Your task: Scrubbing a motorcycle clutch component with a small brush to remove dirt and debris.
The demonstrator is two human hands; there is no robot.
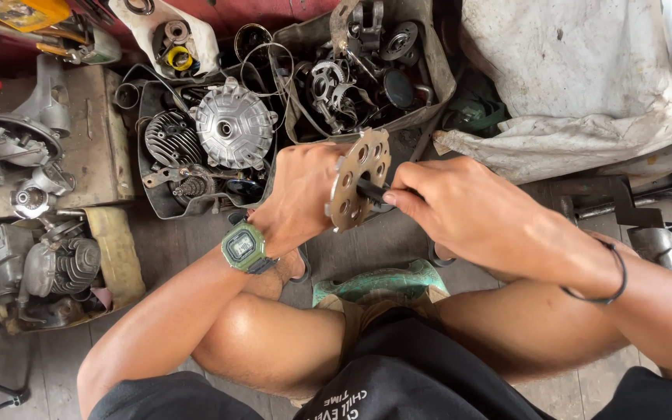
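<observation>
My left hand (299,190) grips a round, rusty metal plate (359,177) with several holes, held upright above my knees. A green digital watch (244,247) sits on that wrist. My right hand (460,204) pinches a dark, thin tool (370,191) whose tip presses against the middle of the plate. A black band circles my right wrist (612,280).
A black tray (149,198) ahead holds a finned cylinder and a silver finned hub (233,124). A second bin (437,66) of engine parts lies beyond my hands. Engine cases (40,268) sit at left, a dirty white cloth (577,78) at right, a green stool (379,281) under me.
</observation>
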